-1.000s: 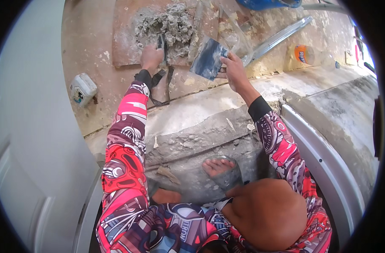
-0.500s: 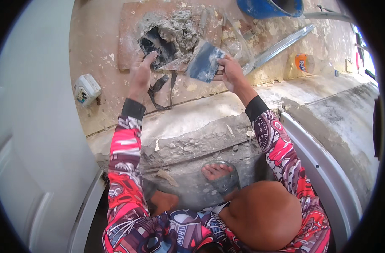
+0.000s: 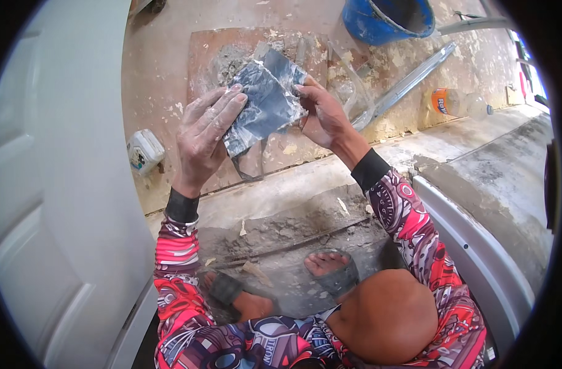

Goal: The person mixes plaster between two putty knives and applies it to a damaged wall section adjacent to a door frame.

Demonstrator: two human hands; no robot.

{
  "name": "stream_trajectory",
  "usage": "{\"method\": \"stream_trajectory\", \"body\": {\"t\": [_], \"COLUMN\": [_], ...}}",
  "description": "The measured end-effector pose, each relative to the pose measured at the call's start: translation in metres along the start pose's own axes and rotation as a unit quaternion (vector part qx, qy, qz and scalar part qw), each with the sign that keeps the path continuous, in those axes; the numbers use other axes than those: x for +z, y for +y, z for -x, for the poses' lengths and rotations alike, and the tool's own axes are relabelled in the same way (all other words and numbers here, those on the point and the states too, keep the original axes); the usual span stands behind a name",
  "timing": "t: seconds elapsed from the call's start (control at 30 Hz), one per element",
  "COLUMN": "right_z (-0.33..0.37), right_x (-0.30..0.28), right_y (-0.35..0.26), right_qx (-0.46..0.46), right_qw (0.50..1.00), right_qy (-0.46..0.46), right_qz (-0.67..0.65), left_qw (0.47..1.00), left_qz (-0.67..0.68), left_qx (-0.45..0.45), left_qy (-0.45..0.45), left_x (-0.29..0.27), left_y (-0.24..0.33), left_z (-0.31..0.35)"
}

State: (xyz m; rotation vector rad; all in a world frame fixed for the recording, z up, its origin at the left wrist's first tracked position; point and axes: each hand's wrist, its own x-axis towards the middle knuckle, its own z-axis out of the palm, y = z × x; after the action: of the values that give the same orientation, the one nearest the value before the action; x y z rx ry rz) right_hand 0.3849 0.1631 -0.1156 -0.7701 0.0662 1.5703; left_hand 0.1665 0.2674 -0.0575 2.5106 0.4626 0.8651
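Note:
My left hand (image 3: 202, 132), dusted with pale powder, is closed on a flat dark sheet (image 3: 261, 107) smeared with grey mortar. Its fingers lie across the sheet's left edge. My right hand (image 3: 325, 115) grips a second flat dark sheet (image 3: 286, 69), which sits partly behind the first. The two sheets overlap and seem to touch. Beneath them, a heap of wet grey mortar (image 3: 230, 61) rests on a reddish-brown board (image 3: 202, 55) and is partly covered by the sheets. Dark torn strips (image 3: 249, 161) lie below the board's front edge.
A blue bucket (image 3: 362, 26) stands at the far right of the board. Metal channels (image 3: 410, 80) and a clear plastic bottle with an orange label (image 3: 454, 103) lie to the right. A white container (image 3: 146, 151) is at left, near a white door (image 3: 53, 184). A rough ledge (image 3: 293, 212) crosses before my feet.
The two sheets were apart over the mortar; now they are lifted nearer to me and overlap. My left hand has turned, its fingers now over the sheet. The view has shifted slightly.

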Motion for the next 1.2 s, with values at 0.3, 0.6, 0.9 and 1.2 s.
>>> {"method": "stream_trajectory", "body": {"t": [0.3,0.6,0.9,1.2], "right_z": [0.01,0.006,0.01,0.005], "right_x": [0.008,-0.001,-0.005,-0.036], "right_y": [0.008,-0.006,-0.018,-0.019], "right_qx": [-0.069,-0.115,-0.125,-0.119], "right_qw": [0.998,0.993,0.99,0.985], "right_qy": [-0.008,-0.026,-0.023,0.048], "right_qz": [-0.004,0.029,0.068,0.118], "left_qw": [0.993,0.985,0.973,0.787], "left_qz": [-0.105,-0.157,-0.217,0.395], "left_qx": [-0.016,-0.049,-0.063,-0.44], "left_qy": [-0.057,-0.047,-0.055,0.176], "left_x": [0.001,0.013,0.03,0.021], "left_y": [0.01,-0.009,-0.063,-0.063], "left_z": [0.017,0.017,0.023,0.034]}}
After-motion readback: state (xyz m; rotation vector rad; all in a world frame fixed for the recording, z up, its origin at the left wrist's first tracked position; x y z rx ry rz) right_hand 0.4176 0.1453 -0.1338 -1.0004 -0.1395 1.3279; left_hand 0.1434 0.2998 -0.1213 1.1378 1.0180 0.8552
